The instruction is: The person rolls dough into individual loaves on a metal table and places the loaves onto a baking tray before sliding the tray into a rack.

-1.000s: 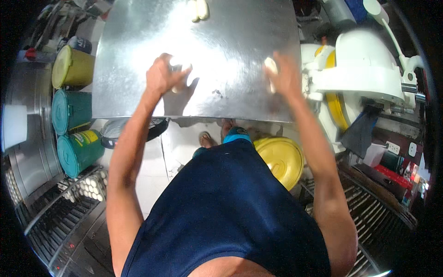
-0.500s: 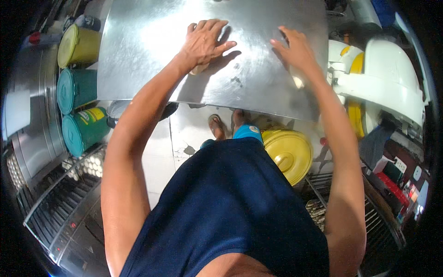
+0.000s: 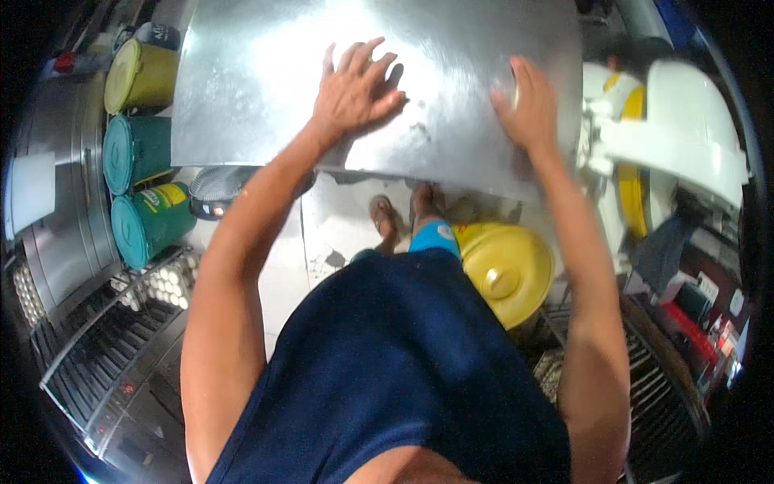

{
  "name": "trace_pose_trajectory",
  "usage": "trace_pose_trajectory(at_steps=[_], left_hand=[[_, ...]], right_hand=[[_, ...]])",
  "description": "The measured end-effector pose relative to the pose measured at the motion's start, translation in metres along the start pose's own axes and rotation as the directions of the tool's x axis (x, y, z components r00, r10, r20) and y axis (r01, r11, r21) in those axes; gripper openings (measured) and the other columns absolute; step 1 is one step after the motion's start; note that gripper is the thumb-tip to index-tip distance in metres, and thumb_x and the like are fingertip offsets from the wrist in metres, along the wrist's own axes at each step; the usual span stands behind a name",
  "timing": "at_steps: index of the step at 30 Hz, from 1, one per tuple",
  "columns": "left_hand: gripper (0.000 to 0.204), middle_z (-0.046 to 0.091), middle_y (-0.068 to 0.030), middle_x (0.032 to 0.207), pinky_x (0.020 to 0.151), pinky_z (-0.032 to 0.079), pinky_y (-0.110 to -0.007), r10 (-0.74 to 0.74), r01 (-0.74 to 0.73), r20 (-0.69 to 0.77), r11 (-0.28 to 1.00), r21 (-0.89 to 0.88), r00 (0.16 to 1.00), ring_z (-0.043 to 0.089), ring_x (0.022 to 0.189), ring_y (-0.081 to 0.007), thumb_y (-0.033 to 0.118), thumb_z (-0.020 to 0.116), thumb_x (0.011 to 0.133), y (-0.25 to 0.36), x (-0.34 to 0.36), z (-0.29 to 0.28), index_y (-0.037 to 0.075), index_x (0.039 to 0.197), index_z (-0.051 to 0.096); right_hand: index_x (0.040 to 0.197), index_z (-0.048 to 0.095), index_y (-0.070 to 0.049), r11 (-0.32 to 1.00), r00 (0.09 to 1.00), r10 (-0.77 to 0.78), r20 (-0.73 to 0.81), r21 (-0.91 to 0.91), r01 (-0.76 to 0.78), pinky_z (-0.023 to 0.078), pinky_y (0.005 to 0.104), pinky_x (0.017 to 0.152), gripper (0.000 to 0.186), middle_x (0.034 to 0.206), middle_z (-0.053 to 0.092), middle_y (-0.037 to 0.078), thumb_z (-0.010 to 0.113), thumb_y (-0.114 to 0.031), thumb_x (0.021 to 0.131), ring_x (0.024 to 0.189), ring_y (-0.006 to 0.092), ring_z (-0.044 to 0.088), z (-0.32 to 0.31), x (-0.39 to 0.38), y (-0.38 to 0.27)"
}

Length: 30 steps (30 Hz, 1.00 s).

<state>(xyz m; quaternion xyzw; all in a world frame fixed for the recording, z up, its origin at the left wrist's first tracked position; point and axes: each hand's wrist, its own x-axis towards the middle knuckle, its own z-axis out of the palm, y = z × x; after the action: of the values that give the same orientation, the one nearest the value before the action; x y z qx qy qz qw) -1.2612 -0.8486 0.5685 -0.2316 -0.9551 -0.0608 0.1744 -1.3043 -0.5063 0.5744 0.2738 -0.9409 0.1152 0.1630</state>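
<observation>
My left hand (image 3: 355,90) lies palm down with its fingers spread over the shiny metal tabletop (image 3: 242,133). Whatever lies under that palm is hidden. On the right side of the table, my right hand (image 3: 530,109) is cupped, its fingers close together and its thumb curved inward. A small pale lump of dough (image 3: 516,90) shows between that thumb and the index finger, mostly covered by the hand. Both forearms reach up from the lower edge.
Green lidded bins (image 3: 133,230) and a yellow bin (image 3: 125,77) line the left. A white machine (image 3: 685,121) stands to the right. A yellow lidded bucket (image 3: 508,274) sits by my legs. Wire racks (image 3: 113,331) with eggs (image 3: 168,282) are at lower left.
The pale lump under my left palm is now out of sight. My right hand has drawn slightly back and right; its lump shows between thumb and finger instead of near the wrist.
</observation>
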Motion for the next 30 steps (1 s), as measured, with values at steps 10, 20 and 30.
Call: trace_pose_trajectory(at_steps=[10,20,30], left_hand=[[0.029,0.072,-0.0034,0.089,0.073,0.059,-0.038,0.089,-0.091,-0.023,0.978,-0.187,0.996,0.073,0.081,-0.0241,0.041,0.072,0.094,-0.017,0.014,-0.012,0.017,0.111,0.068],[0.049,0.064,-0.0131,0.124,0.098,0.049,-0.042,-0.083,0.091,0.141,0.995,-0.051,0.986,0.06,0.117,-0.029,0.055,0.059,0.098,-0.009,0.008,-0.003,0.015,0.124,0.065],[0.032,0.07,-0.001,0.093,0.064,0.059,-0.03,0.037,-0.018,0.1,0.981,-0.191,0.994,0.071,0.076,-0.0151,0.046,0.078,0.088,-0.03,0.012,0.016,0.015,0.091,0.072]], right_hand=[[0.105,0.075,-0.011,0.994,0.997,0.072,0.015,0.077,-0.073,0.049,0.0462,0.082,0.042,0.096,0.076,0.009,0.061,-0.049,0.096,0.091,0.0305,0.07,-0.014,0.012,0.021],[0.117,0.07,-0.009,0.992,0.959,-0.122,-0.254,-0.006,0.125,0.045,0.0522,0.091,0.051,0.099,0.074,0.016,0.057,-0.054,0.097,0.097,0.0358,0.067,0.007,0.004,0.025],[0.072,0.065,-0.01,0.992,0.996,0.084,-0.037,0.096,-0.081,0.045,0.0453,0.068,0.047,0.069,0.063,0.012,0.059,-0.049,0.097,0.067,0.0339,0.06,0.01,0.012,0.009]])
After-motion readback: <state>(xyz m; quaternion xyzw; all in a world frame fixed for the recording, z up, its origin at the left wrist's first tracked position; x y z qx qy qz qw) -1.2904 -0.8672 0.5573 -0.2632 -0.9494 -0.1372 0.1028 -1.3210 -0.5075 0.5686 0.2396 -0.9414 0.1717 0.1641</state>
